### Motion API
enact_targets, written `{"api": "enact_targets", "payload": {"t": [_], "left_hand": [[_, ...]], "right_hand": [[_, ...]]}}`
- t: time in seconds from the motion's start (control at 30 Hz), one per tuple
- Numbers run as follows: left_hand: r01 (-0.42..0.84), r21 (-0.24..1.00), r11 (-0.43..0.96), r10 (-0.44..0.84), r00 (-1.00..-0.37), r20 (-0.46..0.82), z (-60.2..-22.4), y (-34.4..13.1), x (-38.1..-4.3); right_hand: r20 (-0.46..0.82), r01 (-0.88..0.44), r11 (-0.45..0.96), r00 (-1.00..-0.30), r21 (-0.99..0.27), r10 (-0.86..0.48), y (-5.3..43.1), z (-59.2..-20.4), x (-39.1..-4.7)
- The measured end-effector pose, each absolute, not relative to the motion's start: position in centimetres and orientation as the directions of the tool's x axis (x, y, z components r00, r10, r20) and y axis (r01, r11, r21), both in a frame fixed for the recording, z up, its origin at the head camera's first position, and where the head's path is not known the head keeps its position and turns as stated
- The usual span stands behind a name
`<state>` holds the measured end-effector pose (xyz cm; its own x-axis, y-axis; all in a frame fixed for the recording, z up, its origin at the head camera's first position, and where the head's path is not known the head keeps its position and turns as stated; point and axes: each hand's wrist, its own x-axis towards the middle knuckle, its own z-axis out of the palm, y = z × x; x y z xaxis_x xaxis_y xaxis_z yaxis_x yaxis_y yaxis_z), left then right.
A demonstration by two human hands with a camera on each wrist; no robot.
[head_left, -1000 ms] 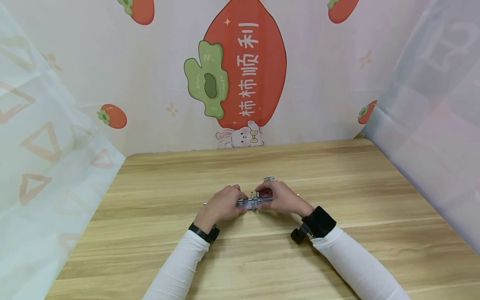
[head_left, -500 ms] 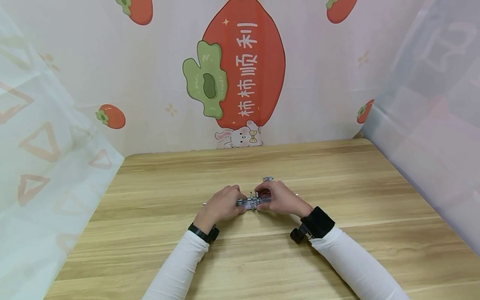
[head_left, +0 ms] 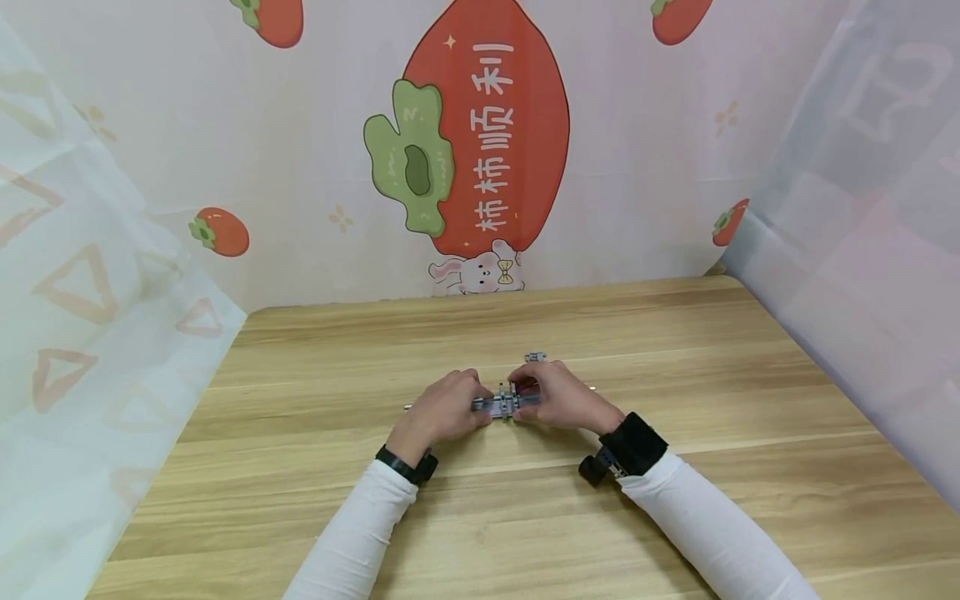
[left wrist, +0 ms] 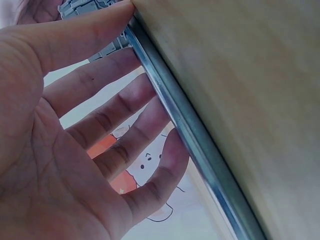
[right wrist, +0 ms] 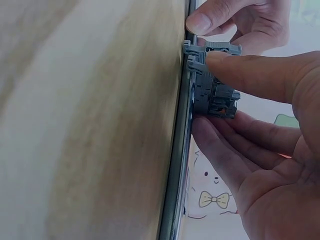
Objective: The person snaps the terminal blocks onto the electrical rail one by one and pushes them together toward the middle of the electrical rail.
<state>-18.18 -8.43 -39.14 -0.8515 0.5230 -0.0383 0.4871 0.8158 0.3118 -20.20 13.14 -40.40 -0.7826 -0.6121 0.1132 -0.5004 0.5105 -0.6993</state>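
Observation:
A metal DIN rail [left wrist: 187, 125] lies crosswise low on the table, with grey terminal blocks [head_left: 506, 402] clipped near its middle. My left hand [head_left: 446, 408] pinches the rail left of these blocks, thumb on the near side and fingertips along the far edge. From the other side, my right hand [head_left: 566, 400] pinches a grey terminal block [right wrist: 202, 95] seated at the rail, its thumb on one end and its fingers under the other. Right beside it in the right wrist view is another narrow grey piece [right wrist: 225, 47], close to my left thumb.
A small loose grey part [head_left: 536, 357] lies on the wooden table [head_left: 525, 517] just beyond my right hand. The rail's left end [head_left: 408, 407] sticks out past my left hand. Printed cloth [head_left: 300, 150] hangs behind the table and on both sides.

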Motion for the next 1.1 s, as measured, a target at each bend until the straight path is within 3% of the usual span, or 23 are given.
{"api": "enact_targets", "payload": {"t": [1.1], "left_hand": [[0.497, 0.325, 0.805, 0.530, -0.848, -0.019, -39.39, -8.47, -18.37]], "right_hand": [[0.117, -0.513, 0.566, -0.799, -0.646, -0.590, 13.12, -40.17, -20.03]]}}
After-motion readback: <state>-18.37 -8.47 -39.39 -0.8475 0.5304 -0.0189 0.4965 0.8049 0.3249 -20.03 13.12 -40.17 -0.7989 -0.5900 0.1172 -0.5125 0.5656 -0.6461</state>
